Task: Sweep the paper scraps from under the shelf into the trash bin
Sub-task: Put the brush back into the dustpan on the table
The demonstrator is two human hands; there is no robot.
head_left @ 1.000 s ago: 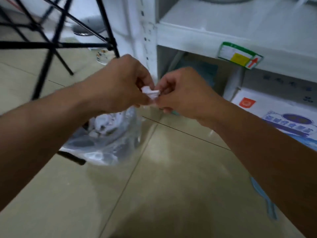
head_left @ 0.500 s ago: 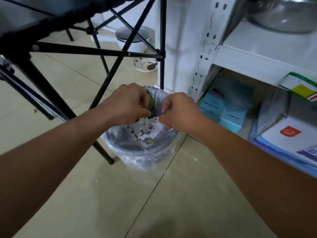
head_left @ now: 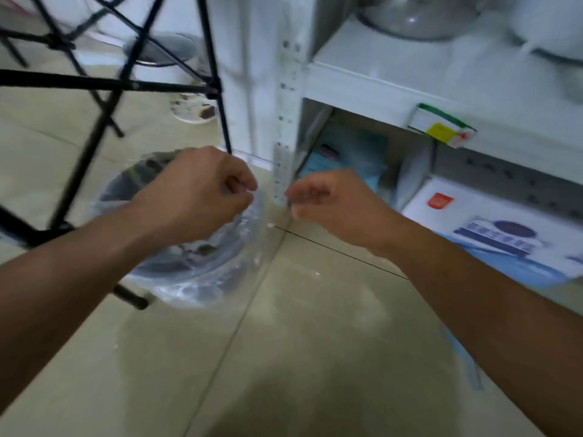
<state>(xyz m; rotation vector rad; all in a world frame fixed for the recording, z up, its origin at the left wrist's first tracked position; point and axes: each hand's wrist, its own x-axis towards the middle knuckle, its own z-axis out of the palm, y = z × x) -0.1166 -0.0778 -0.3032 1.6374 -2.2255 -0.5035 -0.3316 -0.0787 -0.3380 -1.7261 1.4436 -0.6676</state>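
Both hands (left (head_left: 202, 193), right (head_left: 331, 206)) hover curled above the trash bin (head_left: 189, 279).

Lighting is soft and even. Motion blur smears the whole frame. A dark shadow covers the floor (head_left: 284, 389) at 6 o'clock.

Bin mouth (head_left: 151, 184) open; black frame (head_left: 104, 86) left, shelf post (head_left: 285, 121) right.
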